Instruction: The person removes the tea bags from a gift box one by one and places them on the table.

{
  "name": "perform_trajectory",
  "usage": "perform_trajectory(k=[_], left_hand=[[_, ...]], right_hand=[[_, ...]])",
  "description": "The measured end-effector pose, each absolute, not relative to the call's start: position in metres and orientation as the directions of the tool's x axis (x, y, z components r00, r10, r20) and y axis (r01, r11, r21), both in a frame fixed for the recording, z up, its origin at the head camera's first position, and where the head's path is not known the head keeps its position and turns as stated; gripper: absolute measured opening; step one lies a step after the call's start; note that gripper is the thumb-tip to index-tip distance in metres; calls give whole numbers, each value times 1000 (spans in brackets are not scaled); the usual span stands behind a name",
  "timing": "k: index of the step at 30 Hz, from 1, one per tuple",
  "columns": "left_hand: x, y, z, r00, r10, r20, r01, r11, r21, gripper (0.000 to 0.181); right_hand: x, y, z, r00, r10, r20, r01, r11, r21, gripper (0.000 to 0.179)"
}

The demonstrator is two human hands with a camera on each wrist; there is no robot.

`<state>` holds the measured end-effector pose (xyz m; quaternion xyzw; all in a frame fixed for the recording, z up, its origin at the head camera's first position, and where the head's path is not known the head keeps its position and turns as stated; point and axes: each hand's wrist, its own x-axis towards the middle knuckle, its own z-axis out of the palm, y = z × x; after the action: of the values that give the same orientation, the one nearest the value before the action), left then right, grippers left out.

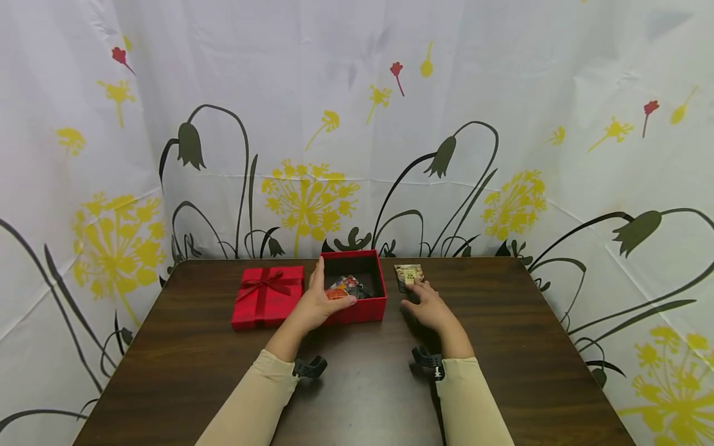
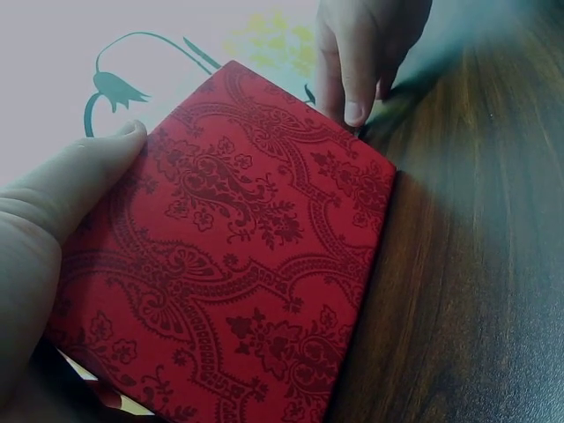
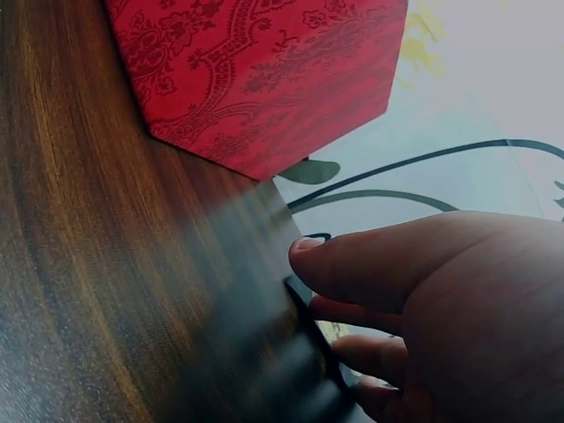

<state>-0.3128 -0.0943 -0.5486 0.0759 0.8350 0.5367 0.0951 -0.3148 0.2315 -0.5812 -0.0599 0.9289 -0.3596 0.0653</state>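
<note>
My left hand [image 1: 315, 305] holds an open red box [image 1: 359, 311] by its left side, fingers along the left wall and thumb at the front rim. Dark inside, the box holds colourful wrapped items [image 1: 347, 286]. The left wrist view shows its patterned red wall [image 2: 229, 238] close up, with the thumb at the upper edge. To the right of the box, a small flat packet [image 1: 409, 274] with a yellow label lies on the table. My right hand [image 1: 433, 308] reaches over its near edge. Fingertips [image 3: 379, 352] rest at the packet, while the thumb stands apart from it.
A red lid [image 1: 248, 314] with a ribbon bow lies left of the box. All of this is near the far edge of the dark wooden table [image 1: 357, 396]. Behind hangs a white curtain [image 1: 346, 74] with printed flowers.
</note>
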Motion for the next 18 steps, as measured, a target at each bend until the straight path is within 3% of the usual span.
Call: perform_trajectory(k=[18], left_hand=[[-312,-93,-546,-967,236,-93,-5,348,938,132]], right_hand=[[-312,230,-578,-980,-179,-88,-68,717,-694,57]])
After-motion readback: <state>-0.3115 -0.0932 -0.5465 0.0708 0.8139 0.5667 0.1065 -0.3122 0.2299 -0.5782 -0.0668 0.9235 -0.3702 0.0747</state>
